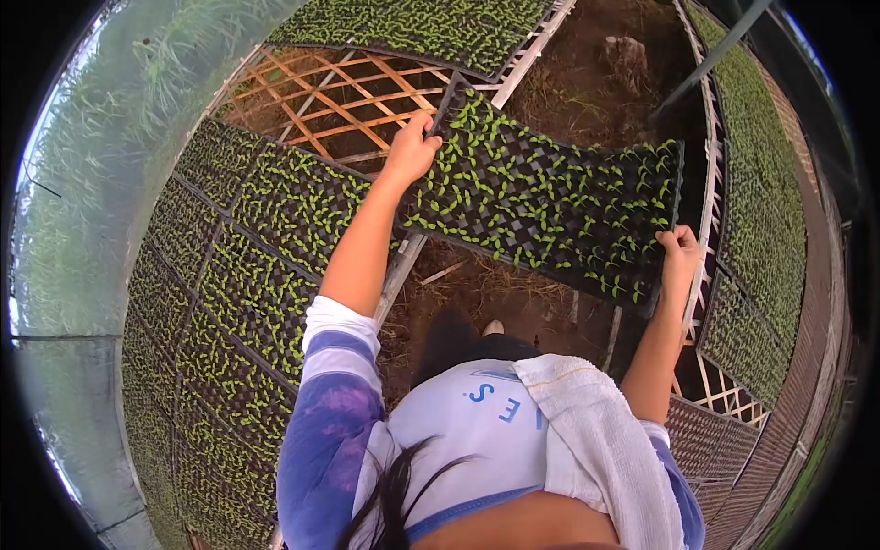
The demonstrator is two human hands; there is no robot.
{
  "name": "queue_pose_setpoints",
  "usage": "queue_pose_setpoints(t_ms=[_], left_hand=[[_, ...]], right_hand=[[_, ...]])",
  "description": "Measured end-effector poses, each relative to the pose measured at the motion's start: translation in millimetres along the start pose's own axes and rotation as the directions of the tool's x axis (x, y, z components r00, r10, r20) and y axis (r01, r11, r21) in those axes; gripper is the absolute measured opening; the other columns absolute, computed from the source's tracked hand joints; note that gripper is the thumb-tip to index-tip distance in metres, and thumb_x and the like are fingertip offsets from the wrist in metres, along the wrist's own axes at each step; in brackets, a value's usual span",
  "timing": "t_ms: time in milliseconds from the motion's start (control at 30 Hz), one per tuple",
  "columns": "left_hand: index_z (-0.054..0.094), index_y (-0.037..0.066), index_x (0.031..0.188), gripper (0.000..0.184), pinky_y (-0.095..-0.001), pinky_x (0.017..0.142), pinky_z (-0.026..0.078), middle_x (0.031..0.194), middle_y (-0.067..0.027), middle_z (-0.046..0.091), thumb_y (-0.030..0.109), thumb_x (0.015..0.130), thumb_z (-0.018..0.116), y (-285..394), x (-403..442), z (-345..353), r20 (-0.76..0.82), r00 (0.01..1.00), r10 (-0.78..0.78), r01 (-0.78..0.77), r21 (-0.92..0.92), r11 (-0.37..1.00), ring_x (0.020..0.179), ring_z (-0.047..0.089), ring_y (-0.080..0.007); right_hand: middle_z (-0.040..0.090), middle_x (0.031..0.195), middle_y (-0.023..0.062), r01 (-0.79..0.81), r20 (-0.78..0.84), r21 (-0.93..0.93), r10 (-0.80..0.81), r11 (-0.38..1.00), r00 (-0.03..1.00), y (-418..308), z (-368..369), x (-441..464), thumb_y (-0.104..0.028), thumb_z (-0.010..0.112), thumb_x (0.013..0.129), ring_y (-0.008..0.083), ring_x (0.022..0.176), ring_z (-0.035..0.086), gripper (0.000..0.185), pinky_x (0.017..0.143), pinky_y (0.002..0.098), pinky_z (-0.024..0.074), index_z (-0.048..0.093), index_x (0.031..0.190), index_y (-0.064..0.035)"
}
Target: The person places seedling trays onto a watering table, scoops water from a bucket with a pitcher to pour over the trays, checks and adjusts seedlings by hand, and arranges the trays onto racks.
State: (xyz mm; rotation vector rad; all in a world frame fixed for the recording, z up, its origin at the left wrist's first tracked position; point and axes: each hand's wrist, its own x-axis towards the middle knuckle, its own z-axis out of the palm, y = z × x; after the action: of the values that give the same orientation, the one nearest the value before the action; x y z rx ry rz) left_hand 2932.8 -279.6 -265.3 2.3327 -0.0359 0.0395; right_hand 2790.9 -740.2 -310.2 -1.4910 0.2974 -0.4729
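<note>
A black seedling tray (pixel 550 197) with rows of small green seedlings is held up in front of me, over the soil path. My left hand (pixel 414 148) grips its left edge, fingers closed round the rim. At the tray's right edge, my right hand (pixel 678 246) pinches the rim near the lower corner. The tray's left end is over the edge of the wooden lattice bench (pixel 339 96). Some cells hold dark medium with no visible seedling.
Seedling trays (pixel 266 220) cover the left bench, and another tray (pixel 422 32) lies beyond the lattice gap. More trays (pixel 756 183) stand on the right bench. A metal pole (pixel 715 60) slants at upper right. A stump (pixel 626 64) stands on the soil; netting (pixel 92 229) hangs left.
</note>
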Motion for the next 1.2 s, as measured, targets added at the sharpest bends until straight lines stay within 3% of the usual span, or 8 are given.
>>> queue_pose_setpoints(t_ms=[100, 200, 367, 833, 1000, 1100, 1167, 1200], left_hand=[[0.035, 0.013, 0.097, 0.027, -0.0313, 0.069, 0.035, 0.08, -0.0127, 0.048, 0.01, 0.094, 0.062, 19, -43, 71, -0.063, 0.991, 0.115, -0.103, 0.166, 0.981, 0.072, 0.049, -0.0307], [0.049, 0.006, 0.116, 0.022, -0.0513, 0.079, 0.046, 0.114, -0.0176, 0.057, 0.011, 0.098, 0.061, 55, -11, 60, 0.008, 0.984, -0.18, 0.171, 0.285, 0.943, 0.102, 0.06, -0.0388], [0.051, 0.012, 0.124, 0.03, -0.0522, 0.092, 0.05, 0.127, -0.0179, 0.055, 0.012, 0.096, 0.061, -32, 156, 105, -0.206, 0.976, 0.064, 0.065, 0.565, 0.823, 0.114, 0.059, -0.0427], [0.051, 0.017, 0.142, 0.043, -0.0662, 0.109, 0.032, 0.145, -0.0151, 0.055, 0.01, 0.101, 0.045, -179, 270, 164, -0.219, 0.846, -0.485, 0.505, 0.62, 0.601, 0.139, 0.044, -0.0379], [0.045, 0.015, 0.15, 0.05, -0.056, 0.111, 0.037, 0.152, -0.0169, 0.045, 0.015, 0.1, 0.052, -167, 219, 179, -0.385, 0.83, -0.403, 0.508, 0.226, 0.831, 0.138, 0.043, -0.0395], [0.05, 0.002, 0.142, 0.047, -0.0433, 0.109, 0.041, 0.142, -0.0232, 0.05, 0.008, 0.096, 0.055, -109, 116, 205, -0.66, 0.62, -0.423, 0.429, -0.166, 0.888, 0.133, 0.048, -0.0388], [0.05, -0.007, 0.137, 0.047, -0.043, 0.105, 0.042, 0.132, -0.0267, 0.054, 0.002, 0.091, 0.055, -65, 46, 229, -0.503, 0.528, -0.684, 0.438, -0.529, 0.727, 0.125, 0.054, -0.0396], [0.05, -0.009, 0.135, 0.047, -0.042, 0.099, 0.045, 0.122, -0.0273, 0.059, 0.002, 0.09, 0.055, -82, 8, 260, -0.614, 0.522, -0.593, 0.478, -0.365, 0.799, 0.115, 0.06, -0.0397]], right_hand=[[0.045, 0.07, -0.0075, 0.006, 0.108, -0.042, -0.002, 0.999, 0.994, 30, -88, -10, 0.001, 0.068, 0.077, 0.0034, 0.063, 0.037, 0.024, 0.059, 0.0225, 0.0302, 0.048, 0.071, -0.0109], [0.051, 0.073, -0.0045, -0.11, 0.182, -0.098, 0.126, 0.989, 0.975, -33, -73, 4, 0.003, 0.067, 0.078, 0.0054, 0.066, 0.045, 0.023, 0.064, 0.0232, 0.0385, 0.049, 0.073, -0.01], [0.055, 0.075, -0.0015, -0.308, 0.277, 0.082, 0.275, 0.948, 0.921, 76, -23, 85, 0.006, 0.067, 0.077, 0.0076, 0.069, 0.051, 0.025, 0.068, 0.0239, 0.0433, 0.048, 0.075, -0.0097], [0.059, 0.091, -0.0001, -0.811, 0.487, -0.102, 0.74, 0.576, 0.464, 195, -9, 83, 0.002, 0.063, 0.086, 0.0107, 0.081, 0.058, 0.019, 0.077, 0.0261, 0.0487, 0.049, 0.089, -0.0112], [0.065, 0.108, 0.0071, -0.457, 0.547, -0.739, 0.837, 0.496, 0.023, 174, -31, 159, -0.001, 0.058, 0.09, 0.0156, 0.1, 0.065, 0.024, 0.081, 0.0286, 0.0535, 0.06, 0.115, -0.0011], [0.065, 0.106, 0.0076, -0.292, 0.661, -0.726, 0.749, 0.622, -0.047, 159, -19, 226, 0.0, 0.056, 0.091, 0.0139, 0.097, 0.065, 0.025, 0.075, 0.0276, 0.0533, 0.063, 0.115, 0.0003], [0.067, 0.104, 0.0046, -0.136, 0.683, -0.691, 0.702, 0.71, 0.201, 144, 21, 266, -0.004, 0.062, 0.092, 0.0138, 0.092, 0.064, 0.021, 0.082, 0.0311, 0.0525, 0.066, 0.112, -0.0013], [0.067, 0.106, 0.0061, -0.029, 0.768, -0.59, 0.572, 0.807, 0.289, 158, 39, 284, -0.004, 0.062, 0.091, 0.0156, 0.094, 0.065, 0.025, 0.085, 0.0318, 0.0521, 0.065, 0.116, -0.0006]])
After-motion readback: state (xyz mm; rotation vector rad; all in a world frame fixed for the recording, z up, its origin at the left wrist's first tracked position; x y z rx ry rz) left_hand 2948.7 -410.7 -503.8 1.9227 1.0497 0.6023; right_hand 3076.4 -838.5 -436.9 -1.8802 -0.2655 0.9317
